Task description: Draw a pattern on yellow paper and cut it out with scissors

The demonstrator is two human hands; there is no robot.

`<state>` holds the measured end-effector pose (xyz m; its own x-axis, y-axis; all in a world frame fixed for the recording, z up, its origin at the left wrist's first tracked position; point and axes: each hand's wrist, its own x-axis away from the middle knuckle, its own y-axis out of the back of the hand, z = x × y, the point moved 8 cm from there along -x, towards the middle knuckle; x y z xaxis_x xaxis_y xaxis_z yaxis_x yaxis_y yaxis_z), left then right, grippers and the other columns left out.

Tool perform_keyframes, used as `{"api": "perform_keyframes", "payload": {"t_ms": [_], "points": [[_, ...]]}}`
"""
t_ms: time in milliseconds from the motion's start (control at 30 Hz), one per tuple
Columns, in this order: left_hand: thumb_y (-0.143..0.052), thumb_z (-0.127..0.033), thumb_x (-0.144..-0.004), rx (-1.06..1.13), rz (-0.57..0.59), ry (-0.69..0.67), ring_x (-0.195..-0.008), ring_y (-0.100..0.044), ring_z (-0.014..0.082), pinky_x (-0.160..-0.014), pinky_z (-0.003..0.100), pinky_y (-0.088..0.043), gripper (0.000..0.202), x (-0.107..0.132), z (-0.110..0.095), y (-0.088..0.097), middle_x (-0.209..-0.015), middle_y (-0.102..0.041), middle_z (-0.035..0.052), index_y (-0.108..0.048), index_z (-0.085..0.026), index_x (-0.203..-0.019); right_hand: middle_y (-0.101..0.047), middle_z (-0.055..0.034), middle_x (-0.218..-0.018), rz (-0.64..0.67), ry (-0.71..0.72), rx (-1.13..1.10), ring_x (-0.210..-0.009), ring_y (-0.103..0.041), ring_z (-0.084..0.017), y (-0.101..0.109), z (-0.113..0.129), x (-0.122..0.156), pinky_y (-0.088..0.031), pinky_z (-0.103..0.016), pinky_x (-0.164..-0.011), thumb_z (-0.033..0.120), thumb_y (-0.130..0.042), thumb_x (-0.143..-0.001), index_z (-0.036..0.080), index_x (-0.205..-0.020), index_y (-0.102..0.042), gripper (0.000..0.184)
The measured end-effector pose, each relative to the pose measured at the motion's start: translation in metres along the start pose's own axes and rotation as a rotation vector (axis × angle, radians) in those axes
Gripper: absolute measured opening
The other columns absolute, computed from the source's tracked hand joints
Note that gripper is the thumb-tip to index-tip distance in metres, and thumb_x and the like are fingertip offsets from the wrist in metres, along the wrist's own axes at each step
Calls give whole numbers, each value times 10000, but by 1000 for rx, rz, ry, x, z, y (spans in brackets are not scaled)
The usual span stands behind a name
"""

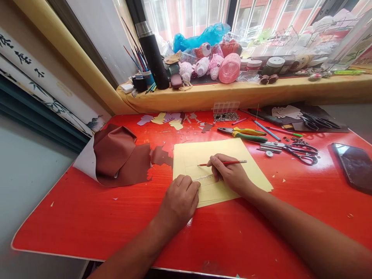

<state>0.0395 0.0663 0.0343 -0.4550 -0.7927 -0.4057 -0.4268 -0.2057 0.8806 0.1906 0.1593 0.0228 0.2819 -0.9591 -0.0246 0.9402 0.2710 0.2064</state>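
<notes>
A stack of pale yellow paper (209, 149) lies on the red table, with faint pencil lines on the top sheet. My right hand (228, 170) is closed around a red pencil (235, 162), its tip at the paper near a drawn line. A clear ruler (205, 178) lies across the sheet, partly covered by both hands. With curled fingers, my left hand (182, 195) holds the ruler's left end down at the paper's left edge; its fingertips are partly hidden.
Brown leather (116, 155) lies folded at left. Beyond the paper are pliers (244, 133), scissors (299, 149), a bead box (226, 114) and paper cutouts (159, 118). A phone (353, 166) rests at right. Jars, a black thermos (154, 58) and bags crowd the windowsill.
</notes>
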Motion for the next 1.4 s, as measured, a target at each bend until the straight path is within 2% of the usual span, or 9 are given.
{"api": "perform_keyframes", "payload": {"t_ms": [533, 767, 1000, 1400], "points": [[-505, -82, -1021, 9, 1, 4, -866, -549, 258, -778, 400, -521, 177, 0, 0, 0, -909, -593, 64, -637, -185, -1075, -612, 24, -613, 33, 6, -10, -513, -545, -165, -3, -3, -1, -467, -327, -571, 560, -545, -1083, 228, -837, -682, 435], [-501, -97, -1035, 8, 4, 3, -853, -537, 254, -757, 394, -508, 167, -1, 0, 0, -900, -589, 62, -637, -186, -1073, -634, 17, -635, 42, 5, -25, -513, -564, -159, -3, -4, 0, -464, -308, -539, 601, -564, -1065, 225, -847, -698, 456], [-483, -103, -1043, 11, 3, 7, -859, -547, 254, -764, 399, -516, 179, -1, -1, 1, -905, -595, 62, -637, -191, -1065, -630, 19, -635, -15, 1, -69, -493, -556, -147, 2, -4, 0, -435, -289, -490, 627, -566, -1060, 220, -865, -691, 468], [-480, -99, -1039, 10, 0, 14, -879, -558, 255, -773, 396, -518, 190, -1, 0, 0, -918, -600, 64, -635, -201, -1080, -632, 10, -641, 20, -10, -41, -509, -561, -158, -2, -3, 0, -452, -293, -499, 670, -566, -1042, 223, -838, -695, 508]]}}
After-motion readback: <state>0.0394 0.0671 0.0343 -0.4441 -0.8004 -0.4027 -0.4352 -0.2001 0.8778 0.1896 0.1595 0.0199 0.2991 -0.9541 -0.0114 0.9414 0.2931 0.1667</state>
